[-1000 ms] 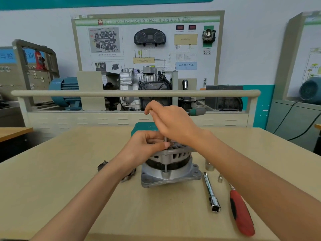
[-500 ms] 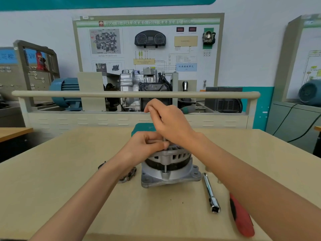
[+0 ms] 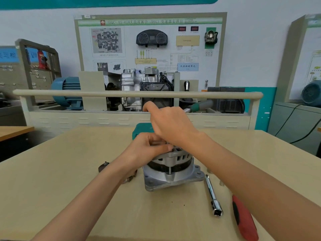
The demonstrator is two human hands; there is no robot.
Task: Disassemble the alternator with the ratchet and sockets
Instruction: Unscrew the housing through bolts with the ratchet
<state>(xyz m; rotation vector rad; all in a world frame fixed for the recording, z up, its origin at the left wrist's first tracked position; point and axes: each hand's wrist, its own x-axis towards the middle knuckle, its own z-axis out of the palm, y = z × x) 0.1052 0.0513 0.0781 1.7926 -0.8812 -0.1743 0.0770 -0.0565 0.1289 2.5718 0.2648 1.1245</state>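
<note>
Here both hands (image 3: pixel 156 136) hide the alternator (image 3: pixel 171 171) top, right grip closed round the ratchet (image 3: pixel 199 105), left grip unclear.

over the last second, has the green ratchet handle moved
Yes. The green ratchet handle has swung a little rightward and up, away from the right hand, judged against the rail.

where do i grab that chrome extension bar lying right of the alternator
Judging by its pose, pinch the chrome extension bar at mid-shaft from above. It lies flat on the table, its thick socket end toward you, apart from the alternator and the red handle.
</note>
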